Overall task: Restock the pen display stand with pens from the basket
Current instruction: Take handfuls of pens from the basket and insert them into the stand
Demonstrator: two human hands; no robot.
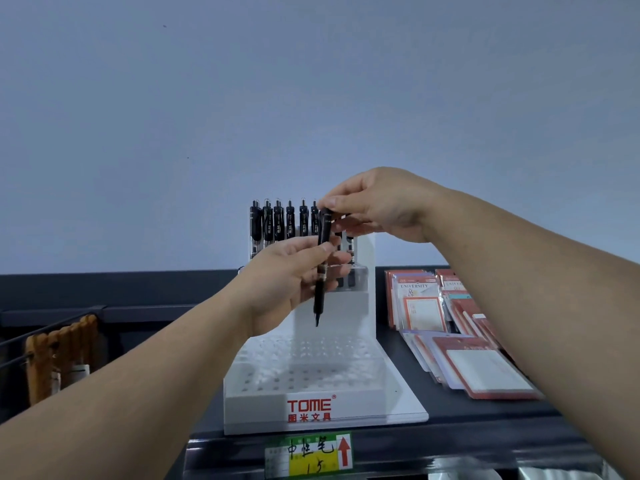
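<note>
I pinch one black pen (321, 271) with left hand (291, 285) and right hand (379, 206); pen row (278, 223) behind them stocked, TOME stand (308, 386) beneath them mostly vacant.

**Stationery and Fittings on a Dark Shelf**

A dark, flat shelf (485, 420) runs below a plain blue-grey wall (311, 98). On its right part lie overlapping red-bordered notepad packs in clear plastic sleeves (420, 306); the nearest one (485, 370) lies flat with a white centre. A yellow-and-green handwritten price label (310, 455) with a red arrow (344, 452) pointing up is fixed to the shelf's front edge. At far left, brown braided pieces (62, 355) hang from a black wire rack (52, 322).
</note>
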